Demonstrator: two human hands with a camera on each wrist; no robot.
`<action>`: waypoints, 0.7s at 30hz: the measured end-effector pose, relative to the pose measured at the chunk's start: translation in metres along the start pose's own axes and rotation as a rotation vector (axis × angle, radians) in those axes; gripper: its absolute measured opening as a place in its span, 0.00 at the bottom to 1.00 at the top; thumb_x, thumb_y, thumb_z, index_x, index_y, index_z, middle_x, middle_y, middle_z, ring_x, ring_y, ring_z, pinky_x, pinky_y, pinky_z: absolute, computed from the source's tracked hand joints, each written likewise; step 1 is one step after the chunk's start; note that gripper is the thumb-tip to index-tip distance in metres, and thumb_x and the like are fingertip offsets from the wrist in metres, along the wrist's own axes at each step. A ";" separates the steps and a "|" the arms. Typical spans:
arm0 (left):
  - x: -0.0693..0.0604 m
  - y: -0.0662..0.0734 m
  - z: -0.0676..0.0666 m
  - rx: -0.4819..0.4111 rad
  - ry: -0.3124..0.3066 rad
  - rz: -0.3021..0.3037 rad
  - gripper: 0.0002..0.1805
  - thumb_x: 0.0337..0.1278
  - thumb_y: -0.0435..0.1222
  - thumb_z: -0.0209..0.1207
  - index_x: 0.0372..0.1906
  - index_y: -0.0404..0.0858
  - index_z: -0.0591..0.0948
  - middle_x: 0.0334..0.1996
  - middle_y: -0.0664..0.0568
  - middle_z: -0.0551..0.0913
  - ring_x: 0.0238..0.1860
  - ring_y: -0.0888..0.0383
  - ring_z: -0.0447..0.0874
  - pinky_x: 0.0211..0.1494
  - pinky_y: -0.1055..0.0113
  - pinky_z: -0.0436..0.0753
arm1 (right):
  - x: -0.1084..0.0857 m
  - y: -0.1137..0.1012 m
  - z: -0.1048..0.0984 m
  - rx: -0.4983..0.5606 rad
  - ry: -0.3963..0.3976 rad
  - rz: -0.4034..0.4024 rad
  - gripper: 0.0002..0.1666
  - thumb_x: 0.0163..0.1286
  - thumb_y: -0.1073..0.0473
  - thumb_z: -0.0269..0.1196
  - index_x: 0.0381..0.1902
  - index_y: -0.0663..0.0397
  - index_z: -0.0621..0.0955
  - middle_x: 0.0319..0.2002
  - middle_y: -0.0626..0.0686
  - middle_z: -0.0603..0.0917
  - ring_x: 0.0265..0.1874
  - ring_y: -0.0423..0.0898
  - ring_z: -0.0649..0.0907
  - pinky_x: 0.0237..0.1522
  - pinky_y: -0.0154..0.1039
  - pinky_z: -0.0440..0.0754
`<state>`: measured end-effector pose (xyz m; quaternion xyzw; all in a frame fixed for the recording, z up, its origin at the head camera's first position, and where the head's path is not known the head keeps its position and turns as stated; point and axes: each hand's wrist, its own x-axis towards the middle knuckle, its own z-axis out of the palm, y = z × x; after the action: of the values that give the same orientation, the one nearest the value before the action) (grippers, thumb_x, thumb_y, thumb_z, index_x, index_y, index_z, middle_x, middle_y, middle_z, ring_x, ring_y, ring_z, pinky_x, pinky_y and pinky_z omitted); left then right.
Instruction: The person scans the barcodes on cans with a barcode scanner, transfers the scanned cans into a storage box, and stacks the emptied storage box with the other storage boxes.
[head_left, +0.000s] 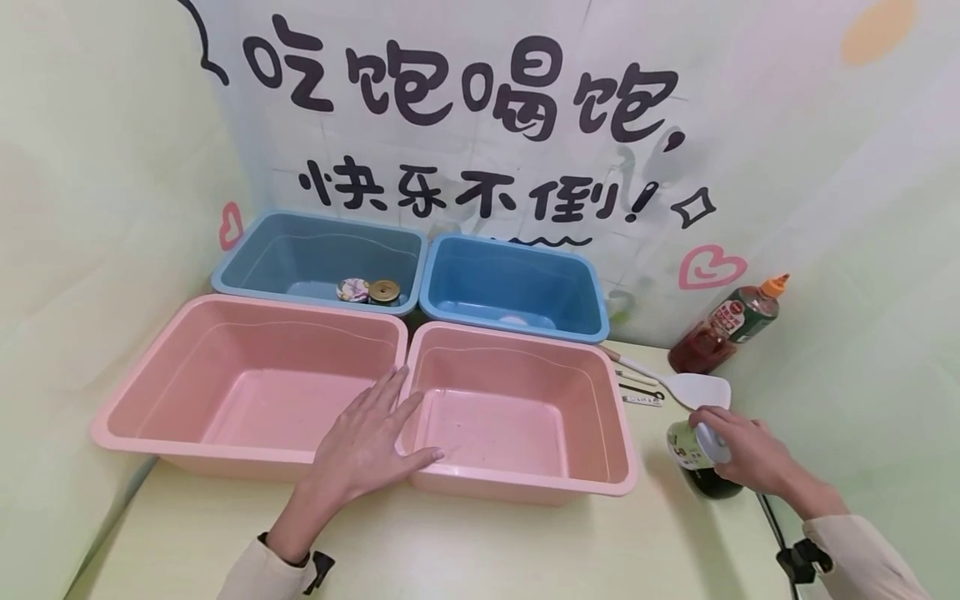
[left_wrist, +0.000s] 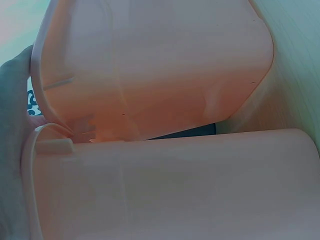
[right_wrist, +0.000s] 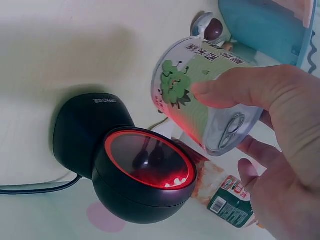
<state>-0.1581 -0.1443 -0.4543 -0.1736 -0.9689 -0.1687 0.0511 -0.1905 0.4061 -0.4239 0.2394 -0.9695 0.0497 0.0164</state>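
My right hand point(head_left: 753, 454) grips a tin can point(head_left: 684, 444) with a green label and a pull-tab lid. In the right wrist view the can point(right_wrist: 200, 80), tilted, is beside a black desktop scanner point(right_wrist: 85, 135) whose round window glows red. My left hand point(head_left: 363, 446) lies with fingers spread over the meeting rims of two pink bins, the left one point(head_left: 187, 454) and the right one point(head_left: 525, 483). Along the edge of the left wrist view, part of that hand point(left_wrist: 14, 140) shows against the bin rims; its fingertips are hidden there.
Behind the pink bins stand two blue bins; the left one point(head_left: 315, 221) holds two round tins point(head_left: 384, 291). A white spatula point(head_left: 697, 390) and other utensils lie right of the bins. A red sauce bottle point(head_left: 727, 325) stands at the back right. A cable point(head_left: 771, 521) runs from the scanner.
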 end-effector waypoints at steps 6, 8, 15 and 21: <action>-0.001 -0.001 -0.001 -0.009 0.002 0.003 0.48 0.52 0.72 0.54 0.72 0.45 0.72 0.80 0.44 0.54 0.79 0.42 0.53 0.76 0.42 0.64 | -0.001 -0.001 0.001 0.004 0.017 0.002 0.41 0.27 0.73 0.76 0.46 0.46 0.78 0.50 0.58 0.84 0.43 0.57 0.82 0.36 0.51 0.71; -0.001 -0.001 0.000 -0.007 0.003 0.003 0.49 0.52 0.72 0.54 0.72 0.45 0.72 0.80 0.44 0.54 0.79 0.42 0.53 0.75 0.42 0.64 | 0.000 0.000 0.001 0.008 0.005 0.009 0.41 0.27 0.72 0.76 0.46 0.46 0.79 0.49 0.58 0.84 0.43 0.56 0.82 0.35 0.49 0.70; 0.000 0.000 0.000 0.000 0.007 0.002 0.49 0.52 0.73 0.53 0.72 0.45 0.72 0.80 0.44 0.54 0.79 0.42 0.54 0.75 0.42 0.65 | 0.004 0.001 -0.001 0.054 -0.032 0.065 0.39 0.33 0.66 0.79 0.49 0.53 0.80 0.47 0.59 0.84 0.39 0.53 0.81 0.32 0.47 0.78; -0.001 0.000 0.000 -0.009 0.003 0.000 0.49 0.52 0.73 0.53 0.71 0.45 0.72 0.80 0.44 0.54 0.79 0.42 0.54 0.75 0.42 0.64 | 0.014 0.000 -0.011 0.091 -0.058 0.103 0.37 0.41 0.60 0.79 0.53 0.58 0.79 0.46 0.62 0.84 0.36 0.51 0.80 0.31 0.42 0.77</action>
<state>-0.1577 -0.1447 -0.4545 -0.1735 -0.9681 -0.1734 0.0516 -0.2027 0.4012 -0.4121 0.1911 -0.9773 0.0878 -0.0253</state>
